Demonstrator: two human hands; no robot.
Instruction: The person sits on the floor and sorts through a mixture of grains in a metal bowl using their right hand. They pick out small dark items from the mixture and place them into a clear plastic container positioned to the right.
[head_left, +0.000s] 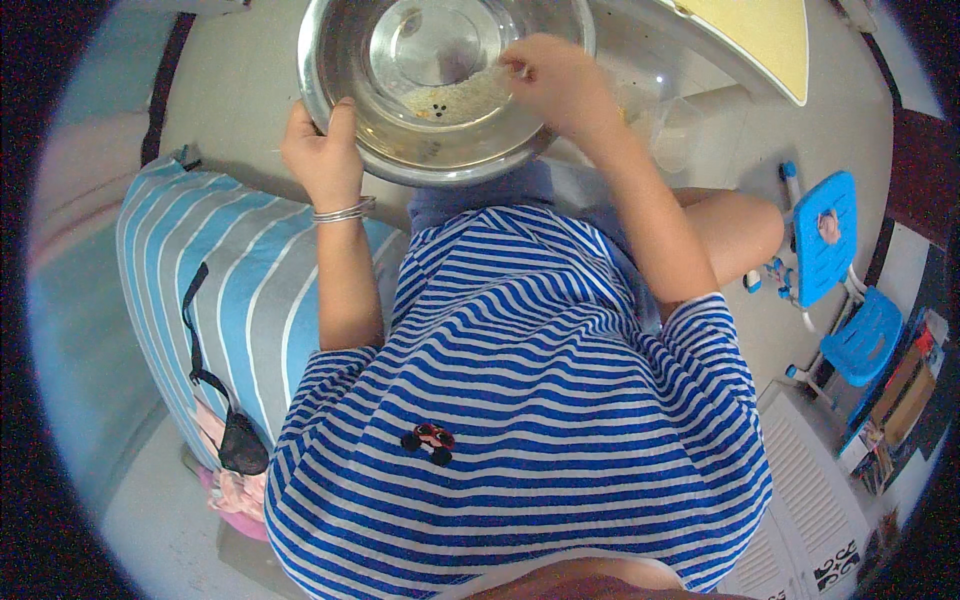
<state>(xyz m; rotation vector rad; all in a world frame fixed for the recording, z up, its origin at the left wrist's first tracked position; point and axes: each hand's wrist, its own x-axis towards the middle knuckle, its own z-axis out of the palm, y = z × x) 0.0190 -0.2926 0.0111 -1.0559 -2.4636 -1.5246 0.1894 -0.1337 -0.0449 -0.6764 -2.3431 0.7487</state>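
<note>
A shiny stainless steel basin (450, 161) is tilted in front of me at the top of the view, its far rim cut off. My left hand (326, 154), with metal bangles at the wrist, grips its left rim, thumb on the inside. Pale small grains (465, 97), like rice, lie in a band across the near side of the basin's bottom. Several tiny black bits (439, 110) sit among them, next to an orange speck. Over the basin's right side is my right hand (559, 82), blurred, fingers curled together; whether anything is pinched between them is unclear.
A striped cushion or bedding (255, 262) with a black strap (193, 322) lies at my left. To the right stands a blue folding chair (825, 236). A yellow-surfaced panel (757, 37) and a clear plastic container (675, 135) are beyond my right arm.
</note>
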